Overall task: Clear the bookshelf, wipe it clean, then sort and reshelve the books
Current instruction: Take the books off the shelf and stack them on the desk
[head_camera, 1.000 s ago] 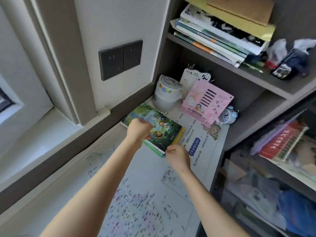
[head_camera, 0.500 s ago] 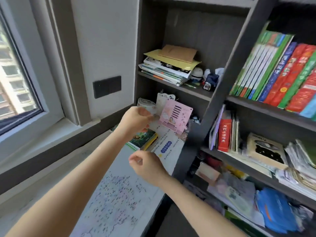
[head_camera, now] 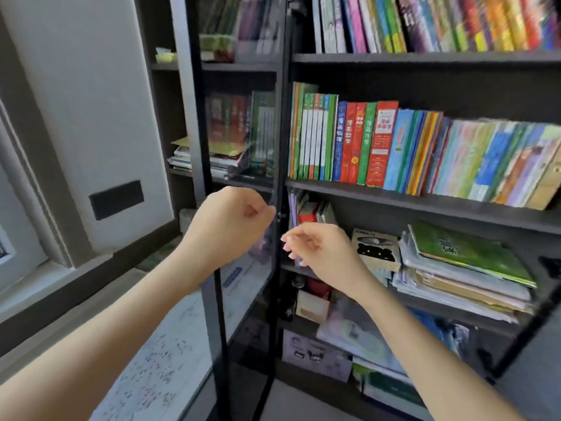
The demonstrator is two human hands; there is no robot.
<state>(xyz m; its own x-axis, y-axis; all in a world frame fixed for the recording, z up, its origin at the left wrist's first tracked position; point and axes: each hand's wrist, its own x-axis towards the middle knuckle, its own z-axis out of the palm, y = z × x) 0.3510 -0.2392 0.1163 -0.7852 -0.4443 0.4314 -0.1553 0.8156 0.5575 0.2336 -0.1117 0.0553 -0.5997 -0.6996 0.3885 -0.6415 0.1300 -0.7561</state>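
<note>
The dark bookshelf point(head_camera: 425, 57) fills the right side. An upright row of colourful books point(head_camera: 379, 144) stands on its middle shelf, and another row point(head_camera: 425, 22) sits above. Flat stacks of books and papers point(head_camera: 461, 268) lie on the lower shelf. A black-framed glass door point(head_camera: 243, 299) stands swung out in front of the left bay. My left hand point(head_camera: 230, 220) has its fingers curled at that door's right edge and seems to pinch it. My right hand point(head_camera: 318, 247) hovers just right of the door with loosely curled fingers, holding nothing.
Behind the glass, a stack of flat books point(head_camera: 188, 156) lies in the left bay. Boxes and papers point(head_camera: 315, 354) fill the bottom shelves. A desk with a printed map mat point(head_camera: 158, 369) lies lower left, below a wall switch plate point(head_camera: 117, 199) and a window sill point(head_camera: 36, 287).
The view swung up and right from the desk to the bookshelf. Both hands left the green book on the desk and rose to the glass door's edge.
</note>
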